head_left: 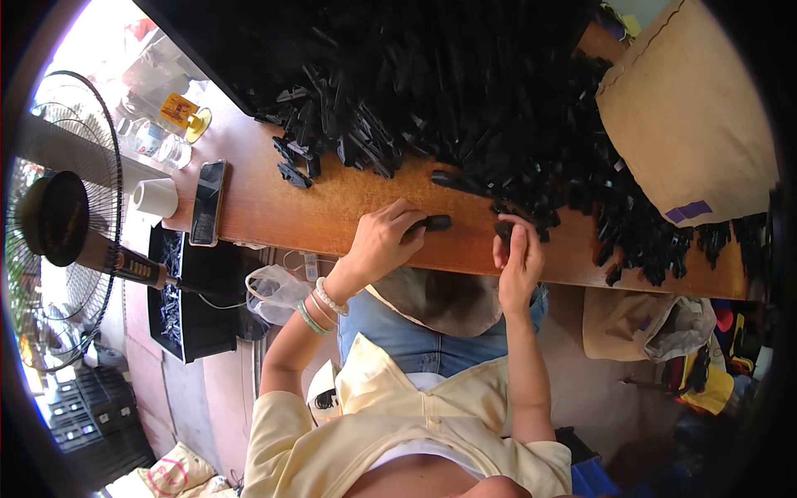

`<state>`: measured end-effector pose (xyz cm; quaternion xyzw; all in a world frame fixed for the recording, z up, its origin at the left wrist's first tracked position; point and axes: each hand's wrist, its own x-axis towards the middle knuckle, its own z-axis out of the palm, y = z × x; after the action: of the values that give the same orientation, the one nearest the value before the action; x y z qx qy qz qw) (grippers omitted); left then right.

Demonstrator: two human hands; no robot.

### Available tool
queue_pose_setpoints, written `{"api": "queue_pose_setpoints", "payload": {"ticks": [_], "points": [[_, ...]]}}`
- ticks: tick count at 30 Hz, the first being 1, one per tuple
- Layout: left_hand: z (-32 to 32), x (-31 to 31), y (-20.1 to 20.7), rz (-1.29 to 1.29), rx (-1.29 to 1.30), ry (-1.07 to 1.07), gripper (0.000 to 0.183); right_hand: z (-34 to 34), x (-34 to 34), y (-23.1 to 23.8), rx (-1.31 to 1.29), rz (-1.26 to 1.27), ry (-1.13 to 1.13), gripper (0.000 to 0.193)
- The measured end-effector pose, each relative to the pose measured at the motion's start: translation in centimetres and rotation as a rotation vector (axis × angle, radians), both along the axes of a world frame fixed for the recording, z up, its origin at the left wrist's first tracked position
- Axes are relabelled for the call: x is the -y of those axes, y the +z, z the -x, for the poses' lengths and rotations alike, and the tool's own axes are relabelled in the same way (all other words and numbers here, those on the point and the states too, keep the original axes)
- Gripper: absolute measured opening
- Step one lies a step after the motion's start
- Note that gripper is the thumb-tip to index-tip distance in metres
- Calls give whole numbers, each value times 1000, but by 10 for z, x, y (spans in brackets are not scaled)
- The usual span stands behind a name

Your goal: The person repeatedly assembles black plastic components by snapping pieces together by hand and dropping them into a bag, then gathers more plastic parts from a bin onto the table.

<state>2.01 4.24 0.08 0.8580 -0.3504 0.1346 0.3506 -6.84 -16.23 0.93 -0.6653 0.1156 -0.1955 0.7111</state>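
My left hand [383, 241], wearing bracelets at the wrist, is closed around a black elongated plastic piece [435, 222] just above the table's near edge. Its rounded end sticks out to the right of my fingers. To the right, my right hand [522, 256] has its fingers curled together around a small black plastic part [502, 227], mostly hidden by them. A large heap of black plastic parts [465, 100] covers the far side of the wooden table [332, 203]. One long black piece [459, 182] lies at the heap's near edge, between and beyond my hands.
A phone [207, 203], a white cup [156, 197] and a yellow item [198, 124] sit at the table's left end. Left of it stands a fan [62, 216]. A brown paper bag [689, 116] rests on the right. Below hangs a plastic bag [278, 295] beside a black crate [207, 328].
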Motion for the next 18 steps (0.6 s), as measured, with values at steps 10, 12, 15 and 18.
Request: {"api": "queue_pose_setpoints", "payload": {"ticks": [10, 12, 15, 18], "points": [[9, -5, 2, 83, -258, -93, 23, -16, 3, -3, 19, 549, 391, 31], [9, -5, 2, 92, -265, -102, 23, -17, 7, -6, 108, 641, 362, 31], [8, -6, 0, 118, -288, -124, 24, -16, 11, -1, 42, 624, 378, 30], [10, -5, 0, 142, -321, -148, 25, -18, 9, 2, -75, 619, 411, 28]]}}
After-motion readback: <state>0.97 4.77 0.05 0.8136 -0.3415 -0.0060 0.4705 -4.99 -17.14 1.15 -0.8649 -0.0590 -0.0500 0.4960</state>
